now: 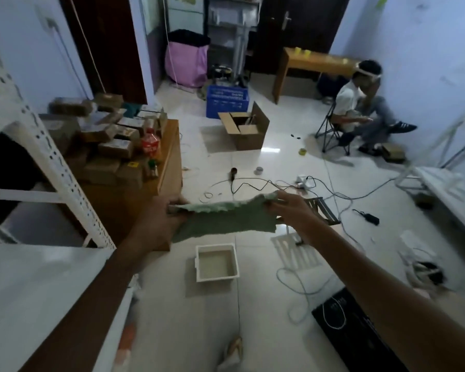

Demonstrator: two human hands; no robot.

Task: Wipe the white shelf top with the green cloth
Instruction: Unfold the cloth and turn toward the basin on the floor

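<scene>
From the head camera we see the cloth (227, 220) stretched in the air between our hands, above the floor (253, 331) and a white tub (217, 263). Our left hand (163, 218) pinches its left corner; our right hand (286, 208) pinches the right one. The shelf top (32, 288) lies lower left, apart from the cloth.

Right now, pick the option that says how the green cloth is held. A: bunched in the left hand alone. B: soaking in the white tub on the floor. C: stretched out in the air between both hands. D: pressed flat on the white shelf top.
C: the left hand and right hand each pinch an upper corner of the green cloth, which hangs spread above the floor.
</scene>
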